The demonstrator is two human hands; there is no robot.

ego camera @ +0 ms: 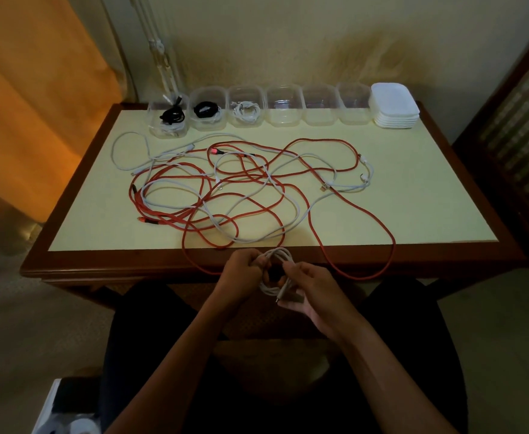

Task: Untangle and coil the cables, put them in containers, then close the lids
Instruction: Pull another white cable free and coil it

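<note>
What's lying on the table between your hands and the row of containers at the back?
In the head view, a tangle of red cables and white cables sprawls between the hands' white coil and the containers.

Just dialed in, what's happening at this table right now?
A person is coiling a white cable just off the table's near edge, left hand gripping the loops, right hand pinching the plug end. A tangle of red braided and white cables still sprawls across the pale yellow tabletop. Of six clear plastic containers along the back, three hold coils; the white lid stack is untouched.
</note>
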